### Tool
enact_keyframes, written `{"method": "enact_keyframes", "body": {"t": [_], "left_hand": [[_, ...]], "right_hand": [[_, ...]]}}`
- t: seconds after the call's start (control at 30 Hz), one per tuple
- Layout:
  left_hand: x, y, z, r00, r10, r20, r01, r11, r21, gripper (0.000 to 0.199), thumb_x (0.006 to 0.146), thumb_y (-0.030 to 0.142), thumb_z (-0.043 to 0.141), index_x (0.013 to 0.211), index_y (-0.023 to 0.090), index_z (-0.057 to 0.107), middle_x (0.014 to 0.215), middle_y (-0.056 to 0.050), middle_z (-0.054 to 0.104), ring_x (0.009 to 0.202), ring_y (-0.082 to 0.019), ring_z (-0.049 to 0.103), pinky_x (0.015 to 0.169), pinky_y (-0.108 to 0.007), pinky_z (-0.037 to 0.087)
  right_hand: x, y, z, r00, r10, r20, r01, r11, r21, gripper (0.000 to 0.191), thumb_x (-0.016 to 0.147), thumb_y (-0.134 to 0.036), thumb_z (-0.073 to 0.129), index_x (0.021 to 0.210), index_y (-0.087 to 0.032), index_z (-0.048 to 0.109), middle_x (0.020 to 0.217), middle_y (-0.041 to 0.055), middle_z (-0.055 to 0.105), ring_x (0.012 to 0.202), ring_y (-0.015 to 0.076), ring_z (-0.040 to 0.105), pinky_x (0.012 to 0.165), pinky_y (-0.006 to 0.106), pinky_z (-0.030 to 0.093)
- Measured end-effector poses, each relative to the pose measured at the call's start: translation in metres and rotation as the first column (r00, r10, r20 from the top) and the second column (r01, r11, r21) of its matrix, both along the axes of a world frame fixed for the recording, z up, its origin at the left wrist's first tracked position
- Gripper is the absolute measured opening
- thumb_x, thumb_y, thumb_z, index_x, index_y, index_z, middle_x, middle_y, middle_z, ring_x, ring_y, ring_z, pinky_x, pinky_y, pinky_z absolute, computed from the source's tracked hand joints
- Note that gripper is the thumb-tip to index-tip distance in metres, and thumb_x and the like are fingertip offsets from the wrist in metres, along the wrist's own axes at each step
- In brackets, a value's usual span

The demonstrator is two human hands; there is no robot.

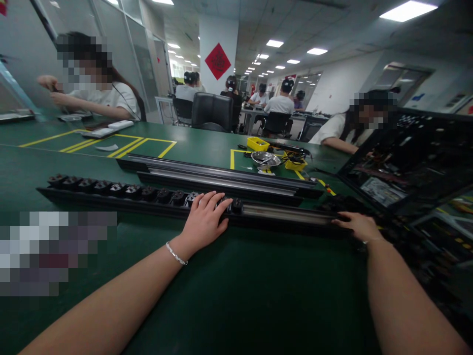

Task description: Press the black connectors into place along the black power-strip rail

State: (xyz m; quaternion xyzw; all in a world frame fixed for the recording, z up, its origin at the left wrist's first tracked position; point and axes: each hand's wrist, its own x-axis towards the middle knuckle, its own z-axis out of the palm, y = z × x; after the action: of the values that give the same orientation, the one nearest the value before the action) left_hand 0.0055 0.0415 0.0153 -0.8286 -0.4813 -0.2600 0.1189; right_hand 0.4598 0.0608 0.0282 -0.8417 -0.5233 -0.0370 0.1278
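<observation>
Head view: long black straight rail with silvery channel point(284, 213) on green tabletop point(266, 296), best steadied level, with right hand point(354, 224) at its end, grip unclear, and left hand point(207, 219) spread across black blocky modules point(117, 188).

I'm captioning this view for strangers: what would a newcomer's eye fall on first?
Probably the long black channel-shaped rail across the green tabletop, its left stretch filled with small black blocky parts. The bare left hand lies over that row's right end; the bare right hand is at the rail's right end. Behind, a red diamond sign stands out on the white pillar.
</observation>
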Motion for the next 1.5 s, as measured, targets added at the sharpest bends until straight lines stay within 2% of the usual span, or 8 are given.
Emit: {"method": "enact_keyframes", "body": {"t": [0.37, 0.63, 0.73, 0.83, 1.0, 1.13, 1.27, 1.5], "left_hand": [[0.000, 0.001, 0.000, 1.000, -0.004, 0.001, 0.004, 1.000, -0.009, 0.046, 0.083, 0.033, 0.050, 0.128, 0.028, 0.047, 0.134, -0.005, 0.051, 0.128, -0.027, 0.037, 0.108, -0.048, 0.025], [0.000, 0.001, -0.001, 1.000, -0.004, 0.012, 0.004, 1.000, -0.001, 0.046, 0.083, 0.033, 0.051, 0.128, 0.027, 0.048, 0.133, -0.005, 0.051, 0.128, -0.027, 0.038, 0.107, -0.048, 0.027], [0.001, 0.001, -0.001, 1.000, -0.006, 0.022, 0.006, 1.000, -0.001, 0.048, 0.083, 0.032, 0.050, 0.130, 0.026, 0.046, 0.134, -0.006, 0.051, 0.129, -0.027, 0.037, 0.107, -0.048, 0.026], [0.001, 0.000, -0.003, 0.999, -0.013, 0.045, 0.013, 1.000, 0.006, 0.054, 0.082, 0.031, 0.051, 0.134, 0.023, 0.041, 0.135, -0.006, 0.050, 0.131, -0.027, 0.035, 0.108, -0.047, 0.024], [-0.001, -0.001, -0.005, 0.998, 0.007, 0.066, -0.011, 0.998, 0.059, 0.062, 0.082, 0.037, 0.052, 0.138, 0.015, 0.034, 0.143, -0.011, 0.041, 0.138, -0.028, 0.022, 0.112, -0.049, 0.016], [-0.005, 0.001, -0.009, 0.996, 0.052, 0.070, -0.059, 0.994, 0.094, 0.068, 0.082, 0.047, 0.051, 0.136, 0.010, 0.035, 0.144, -0.017, 0.037, 0.140, -0.031, 0.017, 0.112, -0.054, 0.011], [-0.007, 0.002, -0.012, 0.998, 0.058, 0.023, -0.059, 0.996, 0.062, 0.060, 0.083, 0.041, 0.051, 0.132, 0.008, 0.041, 0.142, -0.019, 0.039, 0.137, -0.032, 0.024, 0.112, -0.053, 0.012], [-0.007, 0.001, -0.008, 0.998, 0.056, 0.033, -0.057, 0.998, 0.040, 0.058, 0.080, 0.044, 0.056, 0.126, 0.010, 0.046, 0.136, -0.018, 0.046, 0.131, -0.031, 0.036, 0.112, -0.051, 0.015]], "right_hand": [[0.001, 0.029, 0.011, 0.974, 0.110, -0.196, -0.109, 0.994, 0.013, 0.020, 0.067, -0.007, 0.065, 0.081, -0.019, 0.074, 0.099, 0.0117, 0.066, 0.075, 0.0114, 0.056, 0.072, 0.028, 0.034], [0.018, -0.005, 0.031, 0.925, -0.199, -0.322, 0.261, 0.952, 0.163, 0.028, 0.076, -0.020, 0.056, 0.099, -0.021, 0.071, 0.059, 0.0041, 0.058, 0.048, 0.0152, 0.042, 0.056, 0.034, 0.034], [-0.018, -0.020, 0.036, 0.954, -0.145, -0.261, 0.239, 0.894, 0.379, 0.028, 0.074, -0.021, 0.052, 0.095, -0.020, 0.071, 0.075, 0.0077, 0.065, 0.057, 0.0161, 0.049, 0.061, 0.034, 0.038], [-0.088, -0.032, 0.027, 0.971, 0.193, -0.139, -0.094, 0.849, 0.520, 0.028, 0.075, -0.024, 0.047, 0.091, -0.019, 0.069, 0.090, 0.0078, 0.067, 0.079, 0.0201, 0.059, 0.076, 0.036, 0.044], [-0.227, -0.030, 0.006, 0.751, 0.659, -0.023, -0.565, 0.661, 0.493, 0.035, 0.080, -0.026, 0.045, 0.109, -0.017, 0.063, 0.114, 0.0095, 0.063, 0.110, 0.0204, 0.054, 0.099, 0.037, 0.038], [-0.303, -0.017, 0.002, 0.758, 0.636, -0.148, -0.531, 0.732, 0.427, 0.040, 0.083, -0.035, 0.048, 0.120, -0.021, 0.056, 0.115, 0.0056, 0.063, 0.104, 0.0188, 0.056, 0.093, 0.033, 0.041], [-0.331, -0.016, 0.000, 0.863, 0.499, -0.074, -0.440, 0.817, 0.373, 0.030, 0.085, -0.041, 0.048, 0.101, -0.024, 0.066, 0.108, 0.0052, 0.064, 0.100, 0.0201, 0.056, 0.088, 0.034, 0.040], [-0.318, -0.018, -0.004, 0.827, 0.562, -0.015, -0.523, 0.778, 0.346, 0.034, 0.091, -0.039, 0.040, 0.112, -0.022, 0.060, 0.114, 0.0056, 0.063, 0.102, 0.0184, 0.055, 0.087, 0.031, 0.037]]}}
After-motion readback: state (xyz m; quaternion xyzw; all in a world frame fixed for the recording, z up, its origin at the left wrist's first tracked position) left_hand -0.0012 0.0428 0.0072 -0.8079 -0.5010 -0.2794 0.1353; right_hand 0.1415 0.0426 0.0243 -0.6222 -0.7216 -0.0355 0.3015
